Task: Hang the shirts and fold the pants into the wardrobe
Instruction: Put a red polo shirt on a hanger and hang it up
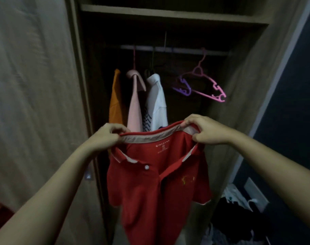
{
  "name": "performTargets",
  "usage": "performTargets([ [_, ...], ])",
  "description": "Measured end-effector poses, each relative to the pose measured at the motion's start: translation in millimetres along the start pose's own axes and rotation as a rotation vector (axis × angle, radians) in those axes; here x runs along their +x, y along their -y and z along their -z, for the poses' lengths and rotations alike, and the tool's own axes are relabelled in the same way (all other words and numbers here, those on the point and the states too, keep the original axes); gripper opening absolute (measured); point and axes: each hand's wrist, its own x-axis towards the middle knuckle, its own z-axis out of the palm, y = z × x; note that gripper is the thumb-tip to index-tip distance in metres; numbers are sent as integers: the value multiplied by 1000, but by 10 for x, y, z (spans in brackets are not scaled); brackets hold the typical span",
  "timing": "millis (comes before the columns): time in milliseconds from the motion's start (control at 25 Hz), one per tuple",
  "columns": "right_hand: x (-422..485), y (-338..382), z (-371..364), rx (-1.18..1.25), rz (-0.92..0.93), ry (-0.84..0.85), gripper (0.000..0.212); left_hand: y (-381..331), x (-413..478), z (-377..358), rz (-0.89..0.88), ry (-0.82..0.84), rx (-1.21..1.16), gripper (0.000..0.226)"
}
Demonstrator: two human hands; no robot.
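A red polo shirt [156, 195] hangs in front of the open wardrobe, its front facing me and its collar stretched wide. My left hand [106, 137] pinches the left end of the collar. My right hand [203, 129] pinches the right end, a little higher. On the wardrobe rail [177, 49] hang an orange shirt [115, 101], a pink shirt [135, 106] and a white shirt [157, 101]. Right of them hang an empty pink hanger [210, 85] and an empty purple hanger [183, 87].
A wooden shelf [168, 15] spans the wardrobe above the rail. The wardrobe door [36, 103] stands open on the left. A heap of dark and light clothes [239, 214] lies on the floor at the lower right, by a dark wall.
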Motion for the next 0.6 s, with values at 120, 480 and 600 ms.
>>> performTargets([
  [120,21,-160,157,-33,11,3,51,-300,244,-329,-14,0,-82,36],
  [480,183,-689,404,-114,66,18,52,-1157,1722,-1338,-112,-140,-271,35],
  [600,257,-862,542,-131,98,2,52,-1299,2356,-1537,9,-274,-342,66],
])
